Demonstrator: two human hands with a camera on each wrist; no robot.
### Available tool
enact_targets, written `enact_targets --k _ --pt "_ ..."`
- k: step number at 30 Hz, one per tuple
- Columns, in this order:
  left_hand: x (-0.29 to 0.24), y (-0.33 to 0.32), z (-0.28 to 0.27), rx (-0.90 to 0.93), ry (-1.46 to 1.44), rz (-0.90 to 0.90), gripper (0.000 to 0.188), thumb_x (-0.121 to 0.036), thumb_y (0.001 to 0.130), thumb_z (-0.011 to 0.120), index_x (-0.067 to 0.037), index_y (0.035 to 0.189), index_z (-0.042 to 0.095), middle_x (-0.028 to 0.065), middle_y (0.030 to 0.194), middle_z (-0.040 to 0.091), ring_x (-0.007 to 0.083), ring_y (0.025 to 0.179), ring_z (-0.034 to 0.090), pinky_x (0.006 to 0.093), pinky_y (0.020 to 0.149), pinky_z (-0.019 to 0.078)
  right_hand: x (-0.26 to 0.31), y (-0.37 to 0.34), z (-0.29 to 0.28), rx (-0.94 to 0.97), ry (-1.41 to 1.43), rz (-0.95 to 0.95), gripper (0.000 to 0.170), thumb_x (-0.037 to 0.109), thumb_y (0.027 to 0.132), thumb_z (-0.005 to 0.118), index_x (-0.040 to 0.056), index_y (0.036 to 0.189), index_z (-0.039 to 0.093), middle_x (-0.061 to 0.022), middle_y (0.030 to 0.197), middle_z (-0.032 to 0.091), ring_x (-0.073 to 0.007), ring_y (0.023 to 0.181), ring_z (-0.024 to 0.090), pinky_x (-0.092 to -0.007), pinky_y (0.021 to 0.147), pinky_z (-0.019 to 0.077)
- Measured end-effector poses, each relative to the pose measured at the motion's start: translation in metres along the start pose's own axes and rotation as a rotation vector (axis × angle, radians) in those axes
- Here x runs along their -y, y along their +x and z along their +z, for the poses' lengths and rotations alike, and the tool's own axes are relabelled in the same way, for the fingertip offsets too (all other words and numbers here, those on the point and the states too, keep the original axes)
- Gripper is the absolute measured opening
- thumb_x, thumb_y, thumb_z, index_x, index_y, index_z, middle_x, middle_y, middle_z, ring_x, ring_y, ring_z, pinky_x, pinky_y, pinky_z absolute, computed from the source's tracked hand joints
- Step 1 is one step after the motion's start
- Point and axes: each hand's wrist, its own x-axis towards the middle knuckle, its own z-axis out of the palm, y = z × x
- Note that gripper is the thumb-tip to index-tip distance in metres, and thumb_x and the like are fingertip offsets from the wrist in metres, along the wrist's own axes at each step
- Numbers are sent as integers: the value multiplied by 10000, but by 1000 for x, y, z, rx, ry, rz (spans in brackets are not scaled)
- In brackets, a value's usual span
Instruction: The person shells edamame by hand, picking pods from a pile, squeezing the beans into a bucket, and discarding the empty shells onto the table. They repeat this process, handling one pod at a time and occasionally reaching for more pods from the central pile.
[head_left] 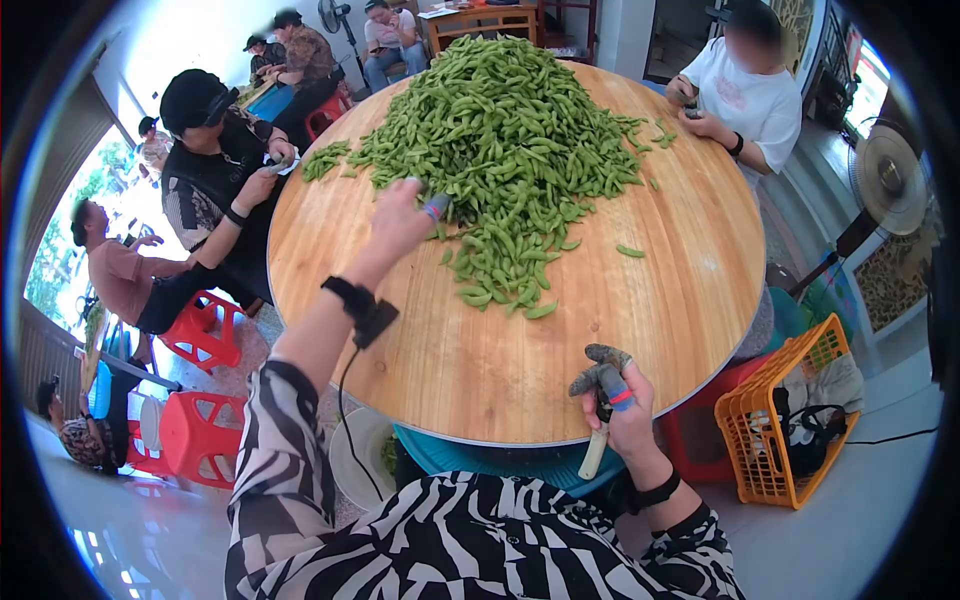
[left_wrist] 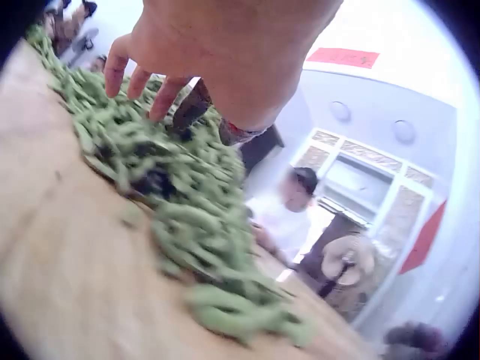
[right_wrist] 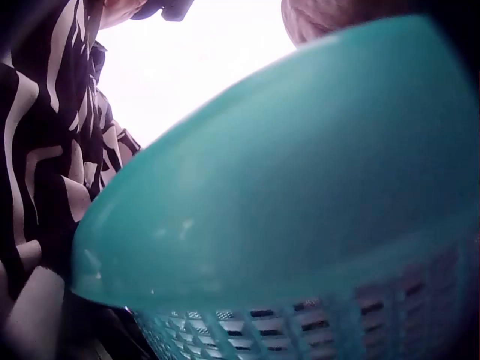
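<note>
A tall heap of green soybean pods (head_left: 510,130) covers the far middle of the round wooden table (head_left: 680,330). My left hand (head_left: 402,218) reaches to the near left side of the heap, with nothing held in it. In the left wrist view, its fingers (left_wrist: 139,81) point down at the pods, spread and slightly bent. Close to the table's near edge, my right hand (head_left: 628,412) grips a small tool with a pale handle (head_left: 593,455); the rest of the tool is mostly hidden by the fingers. Dark covers wrap some fingertips of both hands.
Below the near edge are a teal plastic basket (right_wrist: 285,180) and a white bucket (head_left: 355,455). An orange crate (head_left: 790,410) stands at the right, near a fan (head_left: 888,178). Other people sit around the table; red stools (head_left: 205,435) stand at the left.
</note>
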Motion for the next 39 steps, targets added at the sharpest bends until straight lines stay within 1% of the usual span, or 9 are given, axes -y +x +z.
enact_targets --k 4,14,17,18,22,24,35,37,39 --pt "43 22 36 -103 -235 -157 536 -486 848 575 -83 1200 542 194 1219 540 347 1158 488 418 919 410 3 0 -1 22 19 22 291 150 979 385 -14 1210 456 -140 800 627 -86 520 489 -197 426 374" --pt "-25 -29 38 397 -729 -16 480 -325 878 589 -33 1254 525 202 1167 585 346 1059 558 361 888 446 1 -3 1 6 17 -6 319 178 985 369 -22 1218 452 -151 799 625 -94 507 483 -200 414 373" --pt "-34 -47 8 458 -427 162 464 -329 875 594 -52 1244 540 203 1140 595 343 1068 558 377 883 452 3 -7 3 -3 131 44 325 195 990 361 -18 1215 461 -146 783 614 -105 513 483 -203 408 369" --pt "-28 -55 13 148 -243 347 403 -300 841 640 -61 1160 584 190 1048 608 359 973 584 407 816 469 6 -12 6 -44 243 135 329 206 994 356 -16 1210 468 -142 767 605 -115 513 483 -211 406 369" --pt "-57 -92 -23 2 -148 432 344 -265 794 685 -55 1051 593 169 968 593 375 849 590 430 733 479 13 -30 18 -88 433 293 345 237 1001 348 -12 1200 482 -133 744 584 -144 514 483 -239 404 383" --pt "-71 -117 -19 367 -218 301 297 -208 752 712 -34 942 564 168 926 575 389 770 580 443 683 481 13 -39 27 -82 433 333 346 240 1002 347 -12 1197 482 -132 751 585 -148 523 486 -246 406 390" --pt "-60 -133 -9 229 -183 221 160 -83 782 636 11 841 521 178 788 631 353 635 610 401 530 487 3 -40 33 164 349 417 377 269 1008 330 3 1245 452 -120 756 576 -126 509 460 -228 413 378" --pt "-65 -138 -21 450 -942 -334 135 -25 788 607 -5 916 569 134 813 658 244 618 641 314 461 504 6 -29 36 179 339 440 397 279 1007 322 7 1269 446 -105 724 555 -116 494 442 -218 410 366" --pt "-74 -152 -31 493 -1132 -399 164 -15 792 613 -10 952 579 115 810 652 206 641 642 288 458 513 9 -20 46 125 94 349 401 268 1002 335 15 1294 440 -92 702 543 -103 481 430 -210 416 366"
